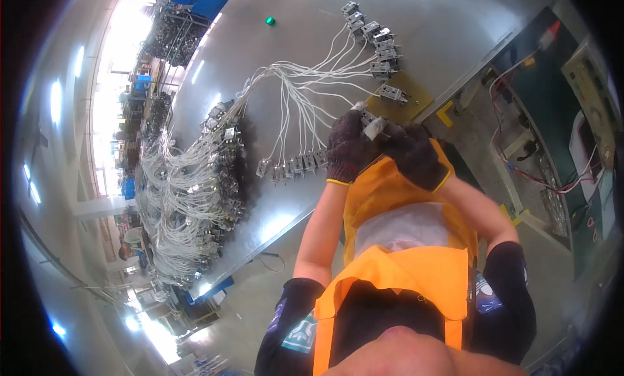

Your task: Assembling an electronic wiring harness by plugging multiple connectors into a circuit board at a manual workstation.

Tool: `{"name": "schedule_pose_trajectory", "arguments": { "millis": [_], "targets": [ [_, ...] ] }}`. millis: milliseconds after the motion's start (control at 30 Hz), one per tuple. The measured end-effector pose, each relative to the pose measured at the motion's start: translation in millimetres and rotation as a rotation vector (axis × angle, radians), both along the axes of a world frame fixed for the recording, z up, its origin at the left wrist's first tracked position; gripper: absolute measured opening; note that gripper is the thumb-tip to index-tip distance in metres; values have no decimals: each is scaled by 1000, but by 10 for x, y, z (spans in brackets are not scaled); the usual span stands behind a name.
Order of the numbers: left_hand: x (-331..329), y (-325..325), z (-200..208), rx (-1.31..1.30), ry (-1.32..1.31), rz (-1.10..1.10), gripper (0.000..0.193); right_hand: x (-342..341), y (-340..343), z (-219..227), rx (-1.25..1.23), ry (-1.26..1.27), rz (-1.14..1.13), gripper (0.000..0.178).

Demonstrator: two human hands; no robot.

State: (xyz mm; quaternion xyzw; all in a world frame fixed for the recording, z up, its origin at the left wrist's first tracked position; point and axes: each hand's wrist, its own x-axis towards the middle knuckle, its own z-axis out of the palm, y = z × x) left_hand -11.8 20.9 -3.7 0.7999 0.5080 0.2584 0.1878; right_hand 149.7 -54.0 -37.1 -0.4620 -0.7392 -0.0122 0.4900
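Dark knitted gloves with orange cuffs cover both hands. My left hand [344,147] is closed around a small metal switch-like part with a white cable [373,124], close to the table's near edge. From the other side my right hand [419,156] closes on the same part, its fingertips partly hidden. Just beyond them another metal part [392,94] lies on a brownish square board [416,103]. White cables [292,74] fan out from a bundle to a row of such parts [380,51] at the back and several more [296,165] left of my hands.
A large heap of cabled metal parts [195,187] covers the left of the metal table [266,207]. A green round button [270,21] sits at the far side. Right of the table stands an open frame with loose wires [513,148]. An orange apron [416,272] hangs before me.
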Motion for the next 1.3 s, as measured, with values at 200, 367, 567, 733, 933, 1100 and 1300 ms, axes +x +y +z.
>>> {"name": "schedule_pose_trajectory", "arguments": {
  "millis": [200,367,567,733,933,1100,1300],
  "targets": [
    [69,-61,95,-45,43,41,48,-71,10,3,-167,366,134,20],
    [100,-118,127,-69,66,44,52,-209,-131,146,-966,1388,342,12],
    [46,-301,52,77,-82,124,65,-63,-165,-177,-1236,1985,550,16],
    [-275,-210,-90,-147,-85,16,60,-6,-9,-240,-888,1377,429,18],
    [6,-168,99,-414,-582,81,51,384,718,-383,-506,1176,350,22],
    [-9,-85,-118,-281,-404,-7,50,320,475,-129,-754,1613,387,23],
    [-40,-71,-87,114,81,-79,52,305,14,20,-914,1330,252,25]
  ]
}}
